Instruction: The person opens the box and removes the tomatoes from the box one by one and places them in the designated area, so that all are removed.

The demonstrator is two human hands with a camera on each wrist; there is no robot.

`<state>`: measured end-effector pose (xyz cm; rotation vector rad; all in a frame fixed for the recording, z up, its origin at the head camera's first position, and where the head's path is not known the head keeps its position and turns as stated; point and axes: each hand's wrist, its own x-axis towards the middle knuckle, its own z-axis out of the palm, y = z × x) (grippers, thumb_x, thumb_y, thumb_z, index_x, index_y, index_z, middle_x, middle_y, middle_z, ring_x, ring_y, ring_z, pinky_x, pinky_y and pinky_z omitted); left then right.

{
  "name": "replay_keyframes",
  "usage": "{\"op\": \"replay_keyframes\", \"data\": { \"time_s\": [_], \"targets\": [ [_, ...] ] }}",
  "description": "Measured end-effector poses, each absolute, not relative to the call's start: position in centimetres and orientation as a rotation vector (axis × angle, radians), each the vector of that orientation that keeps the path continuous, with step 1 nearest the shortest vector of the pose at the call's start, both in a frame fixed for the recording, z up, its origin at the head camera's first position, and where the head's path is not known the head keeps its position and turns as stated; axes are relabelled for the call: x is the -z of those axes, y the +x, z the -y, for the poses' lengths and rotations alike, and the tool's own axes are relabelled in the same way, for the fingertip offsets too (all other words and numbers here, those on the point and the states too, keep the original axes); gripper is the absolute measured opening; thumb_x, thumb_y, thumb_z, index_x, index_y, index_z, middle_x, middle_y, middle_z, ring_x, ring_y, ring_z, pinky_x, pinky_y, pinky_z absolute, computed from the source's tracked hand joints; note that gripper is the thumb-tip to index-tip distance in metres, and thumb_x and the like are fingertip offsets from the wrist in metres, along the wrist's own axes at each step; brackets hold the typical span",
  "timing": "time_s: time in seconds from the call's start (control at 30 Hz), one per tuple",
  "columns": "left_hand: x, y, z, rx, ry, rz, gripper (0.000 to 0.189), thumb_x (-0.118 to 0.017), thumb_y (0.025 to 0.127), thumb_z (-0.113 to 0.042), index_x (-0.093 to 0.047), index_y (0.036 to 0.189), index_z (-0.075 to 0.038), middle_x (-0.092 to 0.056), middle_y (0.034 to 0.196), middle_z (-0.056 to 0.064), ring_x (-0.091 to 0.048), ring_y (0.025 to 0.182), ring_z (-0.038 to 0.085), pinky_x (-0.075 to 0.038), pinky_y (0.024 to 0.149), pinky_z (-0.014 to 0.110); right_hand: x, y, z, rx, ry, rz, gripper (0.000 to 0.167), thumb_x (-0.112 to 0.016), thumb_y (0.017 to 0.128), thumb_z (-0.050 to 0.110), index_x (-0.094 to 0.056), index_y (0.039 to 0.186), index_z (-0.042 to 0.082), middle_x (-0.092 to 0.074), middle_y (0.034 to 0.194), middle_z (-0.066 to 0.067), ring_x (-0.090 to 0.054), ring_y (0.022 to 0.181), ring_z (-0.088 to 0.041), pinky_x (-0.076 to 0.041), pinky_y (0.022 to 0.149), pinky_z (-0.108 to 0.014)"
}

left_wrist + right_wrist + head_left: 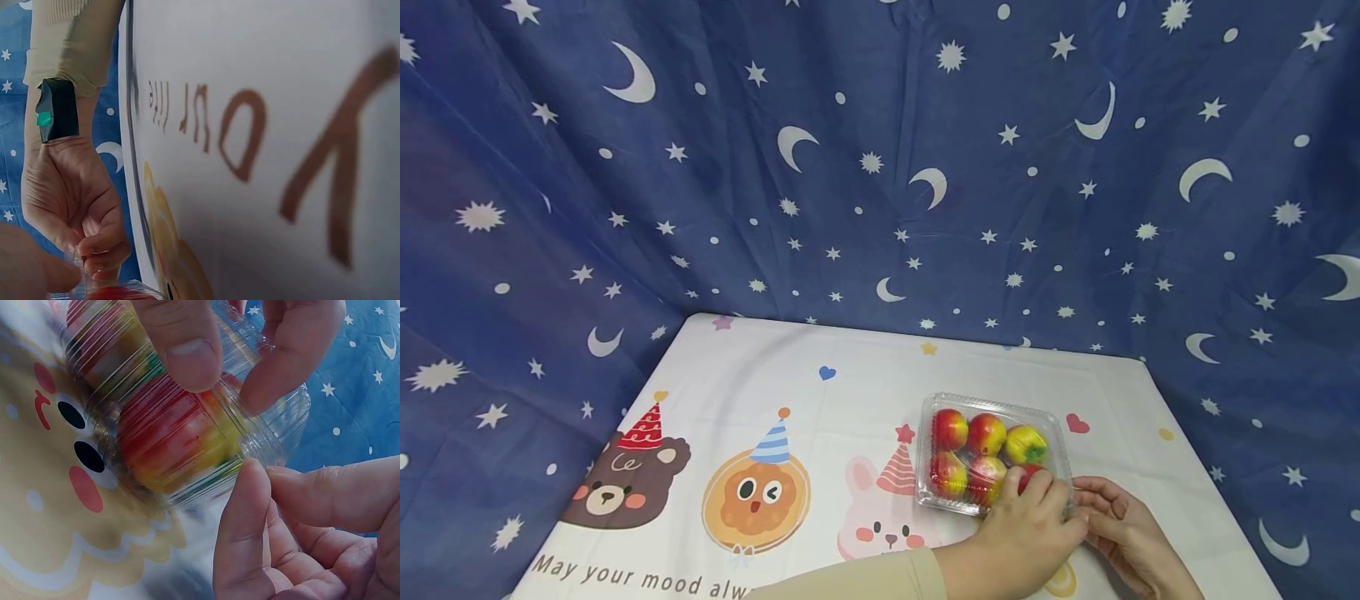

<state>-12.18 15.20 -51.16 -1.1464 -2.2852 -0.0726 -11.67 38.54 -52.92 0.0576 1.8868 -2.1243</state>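
Observation:
A clear plastic clamshell box [992,454] lies at the right of the table, its lid down over several round red-and-yellow fruits [986,434]. From the near side, my left hand [1022,533] grips the box's near right corner; its thumb [195,362] and a bent finger lie on the ribbed plastic in the right wrist view. My right hand [1127,533] comes from the right and pinches the rim at that corner between thumb and index finger [240,519]. The right hand [75,200] also appears in the left wrist view, fingers curled at the box edge.
A white cloth [820,467] printed with cartoon animals, hearts and lettering covers the table. Behind it and at both sides hangs a dark blue curtain [850,208] with moons and stars. The table's right edge runs close beside my right hand.

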Motion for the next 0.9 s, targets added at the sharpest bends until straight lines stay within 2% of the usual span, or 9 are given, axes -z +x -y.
{"op": "replay_keyframes", "data": {
  "time_s": [0.33, 0.63, 0.9],
  "targets": [
    [50.94, -12.25, -15.28, 0.087, -1.141, 2.244, 0.012, -0.059, 0.106, -0.041, -0.071, 0.102, -0.039, -0.058, 0.117, -0.011, -0.051, 0.111, 0.012, -0.035, 0.094, 0.035, 52.82, -11.54, -38.50, 2.113, 0.060, -1.900, 0.047, -0.055, 0.097, -0.012, -0.062, 0.129, 0.021, -0.073, 0.114, 0.006, -0.071, 0.099, -0.008, -0.065, 0.085, -0.025],
    [51.28, -12.23, -15.68, 0.029, -1.151, 2.198, 0.012, -0.060, 0.105, -0.042, -0.066, 0.096, -0.037, -0.056, 0.110, -0.013, -0.048, 0.097, 0.010, -0.028, 0.080, 0.030, 52.71, -11.42, -38.54, 2.107, 0.010, -1.900, 0.048, -0.053, 0.098, -0.012, -0.061, 0.130, 0.022, -0.074, 0.116, 0.006, -0.072, 0.101, -0.007, -0.065, 0.085, -0.025],
    [51.33, -12.22, -16.14, 0.014, -1.134, 2.180, 0.014, -0.060, 0.104, -0.043, -0.062, 0.092, -0.036, -0.052, 0.103, -0.012, -0.046, 0.092, 0.010, -0.028, 0.079, 0.029, 52.59, -11.43, -38.46, 2.132, -0.027, -1.867, 0.050, -0.053, 0.097, -0.013, -0.061, 0.132, 0.023, -0.074, 0.117, 0.007, -0.071, 0.103, -0.007, -0.065, 0.087, -0.025]
  ]
}}
